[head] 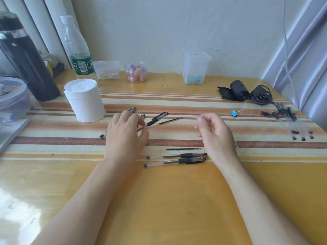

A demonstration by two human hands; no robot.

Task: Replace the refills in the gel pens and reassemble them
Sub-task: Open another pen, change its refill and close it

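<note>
My left hand (125,135) lies over a clear gel pen (151,122) with a black grip and pinches it near the grip; the pen's back end (102,136) sticks out left of the hand. A black cap (160,116) and a thin refill (170,120) lie just beyond its tip. Two small pen parts (132,109) (142,116) lie behind the hand. My right hand (215,133) hovers with loosely curled fingers and holds nothing I can see. Between my wrists lie two capped pens (177,156) (175,161) and another refill (184,149).
A tissue roll (85,99) stands left of my left hand. A black flask (26,59), a water bottle (77,48), a jar (136,72) and clear boxes (195,68) line the back. Right: a blue binder clip (234,113), black bag roll (238,91), cable (261,95), several pens (293,121).
</note>
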